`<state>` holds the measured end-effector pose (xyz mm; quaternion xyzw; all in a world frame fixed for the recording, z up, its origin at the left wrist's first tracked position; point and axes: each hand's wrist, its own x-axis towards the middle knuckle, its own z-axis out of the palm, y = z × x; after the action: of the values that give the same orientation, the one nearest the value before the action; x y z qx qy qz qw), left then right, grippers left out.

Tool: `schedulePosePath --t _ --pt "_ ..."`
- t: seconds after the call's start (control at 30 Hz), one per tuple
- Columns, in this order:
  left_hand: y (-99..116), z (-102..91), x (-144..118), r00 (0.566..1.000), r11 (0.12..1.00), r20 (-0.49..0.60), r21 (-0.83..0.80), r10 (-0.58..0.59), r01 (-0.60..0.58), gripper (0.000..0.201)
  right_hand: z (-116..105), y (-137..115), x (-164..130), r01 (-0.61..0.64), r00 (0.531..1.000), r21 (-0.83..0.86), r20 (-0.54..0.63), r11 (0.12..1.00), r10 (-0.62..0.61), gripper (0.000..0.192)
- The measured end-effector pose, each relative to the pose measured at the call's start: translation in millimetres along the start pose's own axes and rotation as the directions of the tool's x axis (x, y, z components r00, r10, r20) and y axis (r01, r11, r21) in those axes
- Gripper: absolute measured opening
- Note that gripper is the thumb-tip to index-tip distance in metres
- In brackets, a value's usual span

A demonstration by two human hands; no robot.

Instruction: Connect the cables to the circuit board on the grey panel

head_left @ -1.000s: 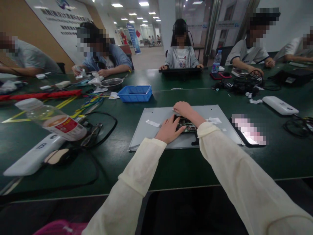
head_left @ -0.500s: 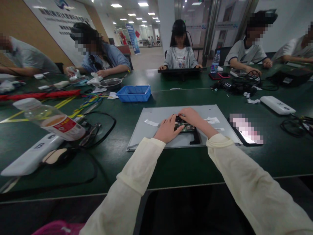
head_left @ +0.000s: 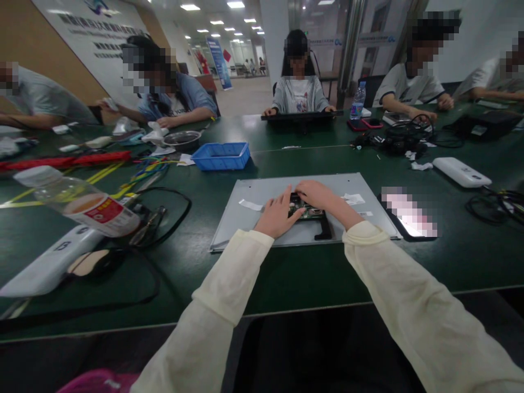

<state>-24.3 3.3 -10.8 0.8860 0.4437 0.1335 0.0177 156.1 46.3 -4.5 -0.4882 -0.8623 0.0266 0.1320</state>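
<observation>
Centre of frame: grey metal panel (head_left: pixel 262 210) flat on the green table (head_left: pixel 286 278), small circuit board (head_left: pixel 306 209) sitting on it near the middle. Left hand (head_left: pixel 277 217) lies flat and open, fingertips against the board's left edge, nothing gripped. Right hand (head_left: pixel 318 193) is curled over the board's top edge; fingertips look pressed on it, but whether they actually pinch anything is hidden. Looks like the seating/alignment step on the board. Next move needs steady pressure from the left while the right works small parts, without shifting the black cable (head_left: pixel 323 232) just below.
</observation>
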Motion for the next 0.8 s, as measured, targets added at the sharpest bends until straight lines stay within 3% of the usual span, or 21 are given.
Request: schedulePosePath --t 0.23,0.43,0.63,0.8 --pt "2 -4.4 -1 1.000 1.000 0.023 -0.020 -0.014 0.014 0.075 -15 8 -14 -0.038 0.998 0.047 -0.042 0.998 0.040 0.039" --pt "1 -6.1 -1 1.000 1.000 0.016 -0.020 -0.014 0.015 0.070 -36 42 -58 -0.257 0.957 0.061 -0.126 0.964 0.263 0.038" --pt "7 -15.1 -1 0.992 0.992 0.024 0.027 0.125 -0.125 0.057 -37 71 -95 -0.495 0.859 0.051 -0.121 0.867 0.497 0.037" --pt "12 -20.2 0 0.966 0.965 0.053 0.060 0.252 -0.255 0.051 -35 75 -101 -0.520 0.853 0.094 0.009 0.849 0.522 0.032"
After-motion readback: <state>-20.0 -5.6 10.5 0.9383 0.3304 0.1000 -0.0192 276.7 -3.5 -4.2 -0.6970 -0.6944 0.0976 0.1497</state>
